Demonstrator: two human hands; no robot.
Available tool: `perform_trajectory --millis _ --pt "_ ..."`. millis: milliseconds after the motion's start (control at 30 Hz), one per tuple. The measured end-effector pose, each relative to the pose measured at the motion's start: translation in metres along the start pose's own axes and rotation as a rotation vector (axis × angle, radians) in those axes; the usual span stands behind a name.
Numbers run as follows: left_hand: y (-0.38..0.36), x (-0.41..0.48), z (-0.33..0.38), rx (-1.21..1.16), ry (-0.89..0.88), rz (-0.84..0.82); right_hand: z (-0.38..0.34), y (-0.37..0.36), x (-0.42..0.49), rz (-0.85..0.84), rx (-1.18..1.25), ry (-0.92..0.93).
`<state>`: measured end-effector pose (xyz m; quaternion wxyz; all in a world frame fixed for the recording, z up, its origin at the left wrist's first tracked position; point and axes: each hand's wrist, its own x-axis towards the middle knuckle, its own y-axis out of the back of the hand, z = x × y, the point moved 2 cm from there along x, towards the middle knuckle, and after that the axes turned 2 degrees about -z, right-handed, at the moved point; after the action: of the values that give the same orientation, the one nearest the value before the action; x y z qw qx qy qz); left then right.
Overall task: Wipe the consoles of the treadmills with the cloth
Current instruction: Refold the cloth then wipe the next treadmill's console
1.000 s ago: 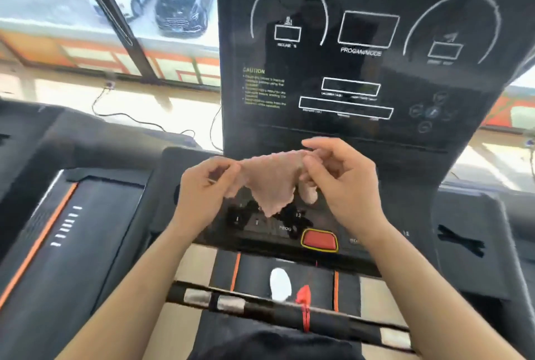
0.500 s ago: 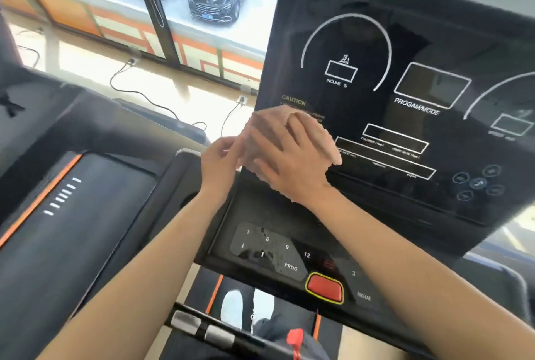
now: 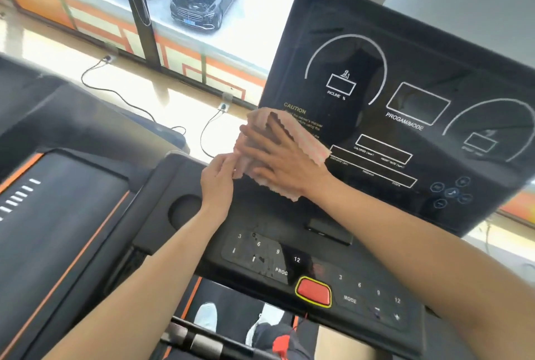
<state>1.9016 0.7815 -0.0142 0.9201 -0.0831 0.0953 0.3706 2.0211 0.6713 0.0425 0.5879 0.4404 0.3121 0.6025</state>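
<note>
My right hand (image 3: 278, 159) lies flat on the pink cloth (image 3: 308, 146). The fingers are straight and spread, so that grip is wide and presses the cloth against the lower left corner of the treadmill's console screen (image 3: 405, 75), partly over the yellow CAUTION text (image 3: 294, 109). The cloth is bunched in folds under my palm. Its scalloped edge shows to the right of my fingers and below my wrist.

My left hand (image 3: 217, 183) reaches up from the lower left. Its grip is narrow, with the fingertips curled onto the cloth's left edge and pinching it just beside my right hand.

Below the screen sits the button panel (image 3: 260, 255), marked 3, 6, 9, 12 and PROG, with the red stop button (image 3: 313, 291) in its yellow rim to the right. A small flat black object (image 3: 328, 230) lies on the ledge between screen and buttons. A round recess (image 3: 185, 210) is sunk into the console's left wing.

To the left is a neighbouring treadmill (image 3: 58, 229) with orange trim. My white shoes (image 3: 206, 316) show beneath the console. Cables (image 3: 115, 93) trail over the sunlit floor by the window, and a black car (image 3: 202, 3) is parked outside.
</note>
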Motion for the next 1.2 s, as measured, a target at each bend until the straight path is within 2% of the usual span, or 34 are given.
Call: perform_trajectory --millis 133,367,567,667,833,1200 --pt "-0.007 -0.012 -0.002 0.021 -0.032 0.011 0.019 0.009 0.004 0.026 0.003 -0.044" --pt "-0.014 -0.027 -0.008 0.027 -0.043 0.018 0.08 0.072 0.01 0.197 -0.249 -0.232" --pt "-0.016 -0.026 -0.009 0.082 -0.07 0.004 0.131 0.101 0.01 0.07 -0.19 -0.465" --pt "-0.016 -0.028 -0.008 0.09 -0.076 0.009 0.144 0.113 -0.005 0.072 -0.193 -0.581" --pt "-0.016 -0.031 -0.006 0.122 -0.075 0.002 0.129 0.107 -0.032 0.101 -0.166 -0.721" --pt "-0.018 -0.032 -0.01 0.205 -0.114 0.013 0.038 0.03 -0.083 0.08 -0.163 -0.646"
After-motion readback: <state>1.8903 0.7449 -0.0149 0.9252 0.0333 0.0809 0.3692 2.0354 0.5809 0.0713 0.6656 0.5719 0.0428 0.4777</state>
